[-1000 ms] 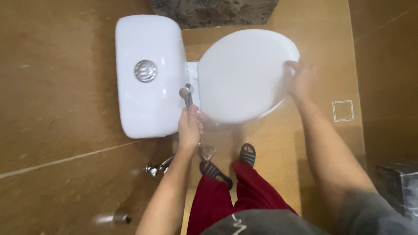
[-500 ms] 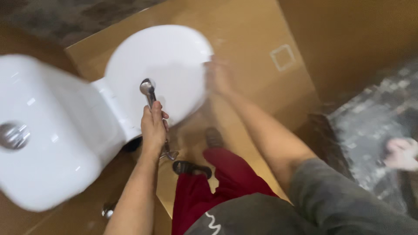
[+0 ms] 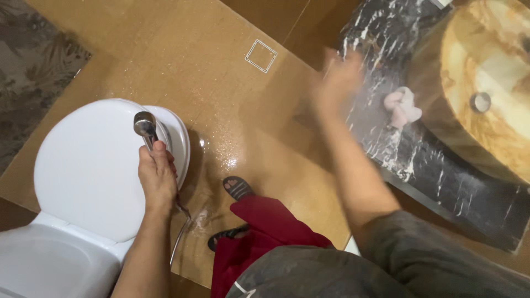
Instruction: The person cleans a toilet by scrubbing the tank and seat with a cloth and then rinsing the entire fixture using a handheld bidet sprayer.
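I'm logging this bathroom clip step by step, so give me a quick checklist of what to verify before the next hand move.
1. Left hand gripping the metal sprayer: ok.
2. Toilet lid closed: ok.
3. Right hand empty: cannot tell, it is blurred.
4. Pink cloth lying on the black marble counter, apart from the right hand: ok.
5. Floor dry near the toilet: not ok, water glistens.

The left hand [image 3: 157,176] sits in the lower left of the frame, fingers curled shut in a fist-like grip, knuckles up, its bare forearm running straight down to the bottom edge. The right hand [image 3: 337,83] is raised in the upper middle, blurred, fingers seemingly spread and holding nothing; its forearm slants down to a grey-sleeved upper arm at lower right.
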